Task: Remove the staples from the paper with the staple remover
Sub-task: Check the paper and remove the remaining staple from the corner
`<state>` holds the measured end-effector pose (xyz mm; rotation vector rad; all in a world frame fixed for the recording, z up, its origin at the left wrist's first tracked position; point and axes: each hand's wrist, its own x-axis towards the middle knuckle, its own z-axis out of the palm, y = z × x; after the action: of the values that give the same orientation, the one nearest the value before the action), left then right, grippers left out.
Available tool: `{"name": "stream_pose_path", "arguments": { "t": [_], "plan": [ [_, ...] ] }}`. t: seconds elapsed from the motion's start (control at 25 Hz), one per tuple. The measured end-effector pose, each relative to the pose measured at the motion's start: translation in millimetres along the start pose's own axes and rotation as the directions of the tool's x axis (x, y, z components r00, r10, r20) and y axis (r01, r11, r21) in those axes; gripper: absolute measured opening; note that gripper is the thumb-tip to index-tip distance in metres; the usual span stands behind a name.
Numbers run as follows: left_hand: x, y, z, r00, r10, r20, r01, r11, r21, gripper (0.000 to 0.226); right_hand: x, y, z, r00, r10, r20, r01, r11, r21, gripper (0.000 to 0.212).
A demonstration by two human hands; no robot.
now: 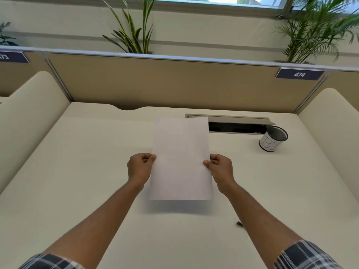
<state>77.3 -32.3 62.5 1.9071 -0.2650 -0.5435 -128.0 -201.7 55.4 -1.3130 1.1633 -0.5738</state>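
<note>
A blank white paper [180, 158] is held up above the cream desk [77, 171], casting a shadow below its lower edge. My left hand [140, 167] pinches its left edge and my right hand [220, 169] pinches its right edge, thumbs on the front. No staple can be made out on the sheet. A small dark object [240, 223], mostly hidden by my right forearm, lies on the desk; I cannot tell whether it is the staple remover.
A black mesh pen cup [273, 138] with a white label stands at the back right. Behind the paper an open cable tray [239, 125] is sunk into the desk. Beige partition panels [174, 84] close the desk at back and sides.
</note>
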Motion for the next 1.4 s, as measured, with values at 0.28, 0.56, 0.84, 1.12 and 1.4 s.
{"name": "stream_pose_path", "arguments": {
  "t": [0.28,0.56,0.84,1.12,1.4],
  "plan": [
    [101,14,1,0.991,-0.124,-0.042,0.126,0.991,0.036,0.010,76,-24,54,0.996,0.084,-0.015,-0.085,0.988,-0.129,0.014],
    [187,12,15,0.988,-0.073,-0.135,0.101,0.972,0.213,0.014,154,-35,103,0.994,0.078,-0.079,-0.095,0.968,-0.234,0.011],
    [257,4,32,0.991,0.015,-0.135,0.030,0.943,0.331,0.017,217,-26,145,0.994,-0.065,-0.085,0.029,0.930,-0.366,0.022],
    [280,-10,43,0.979,0.129,-0.157,-0.055,0.912,0.407,0.018,236,-14,157,0.981,-0.182,-0.074,0.125,0.869,-0.478,0.003],
    [281,-19,44,0.974,0.183,-0.135,-0.111,0.900,0.420,0.018,236,-7,159,0.978,-0.203,-0.059,0.142,0.838,-0.526,0.008]
  ]
}}
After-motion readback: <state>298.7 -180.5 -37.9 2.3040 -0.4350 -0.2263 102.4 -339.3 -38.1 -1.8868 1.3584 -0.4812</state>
